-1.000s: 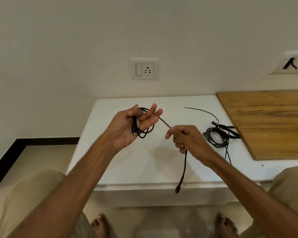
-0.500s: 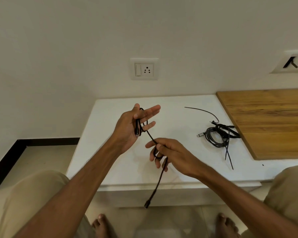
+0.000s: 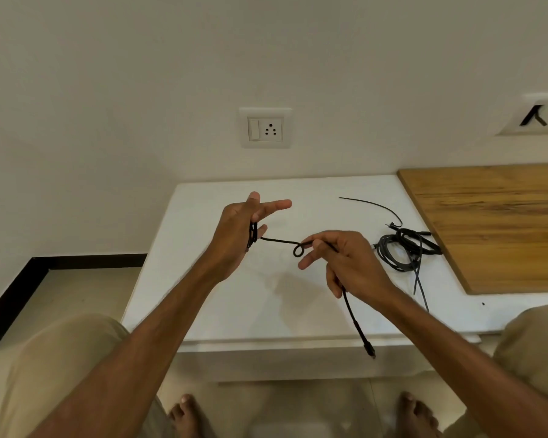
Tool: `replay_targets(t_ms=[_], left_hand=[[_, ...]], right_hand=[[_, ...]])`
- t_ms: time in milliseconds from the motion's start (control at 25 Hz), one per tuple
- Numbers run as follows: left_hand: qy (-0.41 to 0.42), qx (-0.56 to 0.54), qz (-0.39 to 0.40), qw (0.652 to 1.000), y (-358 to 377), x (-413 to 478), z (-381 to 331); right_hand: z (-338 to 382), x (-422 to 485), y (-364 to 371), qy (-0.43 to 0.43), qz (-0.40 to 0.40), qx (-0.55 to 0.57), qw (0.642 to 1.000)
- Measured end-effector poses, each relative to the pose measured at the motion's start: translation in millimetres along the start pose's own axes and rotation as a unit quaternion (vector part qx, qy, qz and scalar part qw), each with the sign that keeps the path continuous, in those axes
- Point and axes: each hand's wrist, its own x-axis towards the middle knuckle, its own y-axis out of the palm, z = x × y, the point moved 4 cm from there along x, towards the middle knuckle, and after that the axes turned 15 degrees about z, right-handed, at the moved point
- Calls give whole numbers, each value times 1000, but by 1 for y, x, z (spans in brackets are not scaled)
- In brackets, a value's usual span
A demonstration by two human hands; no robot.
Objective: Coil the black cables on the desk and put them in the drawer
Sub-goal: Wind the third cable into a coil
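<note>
Above the white desk point(image 3: 203, 311), coils of a black cable point(image 3: 279, 241) are gripped in the left hand point(image 3: 234, 238). Its free length, with a small loop, is pinched by the right hand point(image 3: 348, 263). A cable bundle point(image 3: 399, 251) lies on the desk, far right.

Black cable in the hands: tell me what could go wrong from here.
The small twist loop beside the right hand may tighten into a kink.
The coil in the left hand looks loosely held and may spring apart.
The hanging plug end may catch the desk edge.
</note>
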Motion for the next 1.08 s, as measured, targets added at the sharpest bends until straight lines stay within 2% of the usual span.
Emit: replay_targets(t_ms=[80, 160, 240, 320, 400, 560, 680, 760, 840, 920, 960, 1000, 1080], left_hand=[[-47, 151, 5, 987, 6, 0, 2], [-77, 274, 49, 957, 19, 2, 9], [-101, 332, 85, 934, 30, -1, 15], [-99, 354, 75, 927, 29, -1, 14], [-89, 312, 66, 944, 23, -1, 12], [-89, 192, 60, 976, 23, -4, 12], [-79, 164, 55, 982, 28, -5, 13], [-82, 177, 52, 979, 27, -5, 15], [-86, 192, 44, 977, 26, -5, 14], [-99, 176, 37, 979, 24, -4, 12], [-107, 146, 44, 983, 25, -4, 11], [-111, 113, 61, 985, 27, -5, 11], [-112, 65, 109, 986, 33, -5, 10]], right_hand=[[2, -2, -1, -2, -34, -71, 997], [1, -2, 4, -9, -46, -137, 989], [-1, -2, 6, -24, -60, -194, 979], [-3, 1, 4, -30, -73, -258, 963], [-7, 4, 1, -25, -56, -298, 952], [-10, 2, 23, -59, 15, -256, 965], [-9, 1, 30, -41, 5, -164, 986], [-4, 1, 31, -31, 65, -86, 994], [5, 0, 29, -48, 92, 58, 993], [11, -1, 16, -49, 31, 177, 982], [12, -2, 6, -49, -19, 185, 981], [12, -2, -2, -51, -66, 155, 984], [14, -2, -17, -60, -120, 25, 991]])
